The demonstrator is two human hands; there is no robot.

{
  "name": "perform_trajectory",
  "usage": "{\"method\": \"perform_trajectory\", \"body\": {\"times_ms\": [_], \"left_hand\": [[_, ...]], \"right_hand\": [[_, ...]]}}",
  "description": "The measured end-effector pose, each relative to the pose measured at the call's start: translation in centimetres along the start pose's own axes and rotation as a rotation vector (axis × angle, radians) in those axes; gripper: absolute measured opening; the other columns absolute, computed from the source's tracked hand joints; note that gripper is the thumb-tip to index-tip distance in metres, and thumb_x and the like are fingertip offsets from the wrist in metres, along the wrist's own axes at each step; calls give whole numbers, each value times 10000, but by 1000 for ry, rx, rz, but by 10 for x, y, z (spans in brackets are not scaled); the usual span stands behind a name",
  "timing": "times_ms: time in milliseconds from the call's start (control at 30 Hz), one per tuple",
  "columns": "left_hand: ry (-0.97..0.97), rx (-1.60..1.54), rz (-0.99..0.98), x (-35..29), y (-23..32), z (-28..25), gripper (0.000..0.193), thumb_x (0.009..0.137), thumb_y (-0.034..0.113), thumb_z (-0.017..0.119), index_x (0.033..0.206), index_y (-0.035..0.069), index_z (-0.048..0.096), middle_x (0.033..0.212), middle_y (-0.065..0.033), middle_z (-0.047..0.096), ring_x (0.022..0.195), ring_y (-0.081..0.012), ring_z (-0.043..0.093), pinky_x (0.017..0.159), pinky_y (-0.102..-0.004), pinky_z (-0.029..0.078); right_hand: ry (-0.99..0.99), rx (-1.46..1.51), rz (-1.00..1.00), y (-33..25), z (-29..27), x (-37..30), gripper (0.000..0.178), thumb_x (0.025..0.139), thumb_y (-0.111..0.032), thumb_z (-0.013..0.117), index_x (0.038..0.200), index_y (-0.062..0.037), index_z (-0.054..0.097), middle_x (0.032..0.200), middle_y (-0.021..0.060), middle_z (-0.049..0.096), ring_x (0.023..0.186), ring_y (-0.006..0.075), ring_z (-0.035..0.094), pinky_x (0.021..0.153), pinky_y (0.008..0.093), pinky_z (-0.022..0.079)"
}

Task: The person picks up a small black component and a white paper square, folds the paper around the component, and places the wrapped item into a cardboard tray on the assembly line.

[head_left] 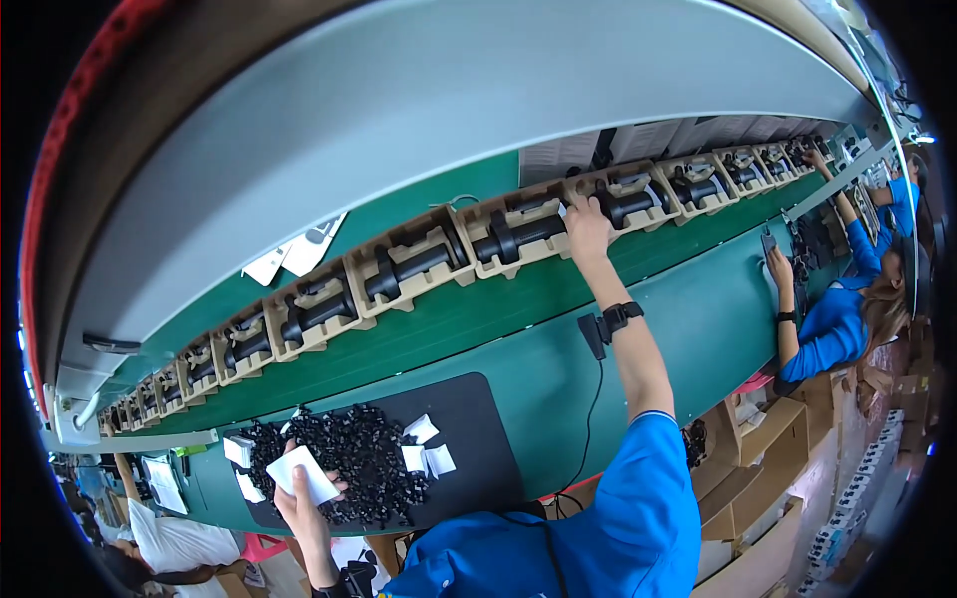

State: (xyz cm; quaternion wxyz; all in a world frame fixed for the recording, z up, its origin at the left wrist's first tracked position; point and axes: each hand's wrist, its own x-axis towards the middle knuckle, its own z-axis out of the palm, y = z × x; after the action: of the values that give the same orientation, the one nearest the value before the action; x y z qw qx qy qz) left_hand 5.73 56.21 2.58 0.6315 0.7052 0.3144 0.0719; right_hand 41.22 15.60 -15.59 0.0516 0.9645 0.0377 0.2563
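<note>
My left hand (311, 506) is closed around a small white stack of folded papers (302, 473), just above a heap of small black parts (349, 453). My right hand (588, 229) reaches far forward over the line of trays. Its fingers are drawn together at the edge of a brown moulded tray (488, 267); something small and white shows by the fingertips, too small to name. Long black cylindrical devices (518, 237) lie in that tray. Another tray with a black device (630, 204) sits directly right of the hand.
A row of similar trays (404, 274) runs along the green line. Loose white papers (429, 453) lie on the black mat (488, 429). A black corded device (595, 334) stands by my right wrist. A co-worker (832, 329) sits right; another person (169, 533) is left. A grey panel (449, 90) hangs above.
</note>
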Motion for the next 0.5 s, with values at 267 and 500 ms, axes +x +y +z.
{"method": "perform_trajectory", "body": {"times_ms": [267,500], "left_hand": [[-59,55,-3,-7,-10,-17,518,965,310,463,1375,14,351,775,-140,641,583,-189,639,464,-246,507],[-78,-104,-162,-24,-19,-44,467,953,293,487,1314,3,425,803,-139,645,648,-206,654,509,-293,530]], "right_hand": [[-395,-65,146,2,14,1,218,729,-285,696,822,-89,680,919,55,612,874,198,611,670,361,521],[-305,787,-25,-114,-195,-38,492,685,-278,740,1112,-83,593,1056,138,598,1009,313,553,824,408,487]]}}
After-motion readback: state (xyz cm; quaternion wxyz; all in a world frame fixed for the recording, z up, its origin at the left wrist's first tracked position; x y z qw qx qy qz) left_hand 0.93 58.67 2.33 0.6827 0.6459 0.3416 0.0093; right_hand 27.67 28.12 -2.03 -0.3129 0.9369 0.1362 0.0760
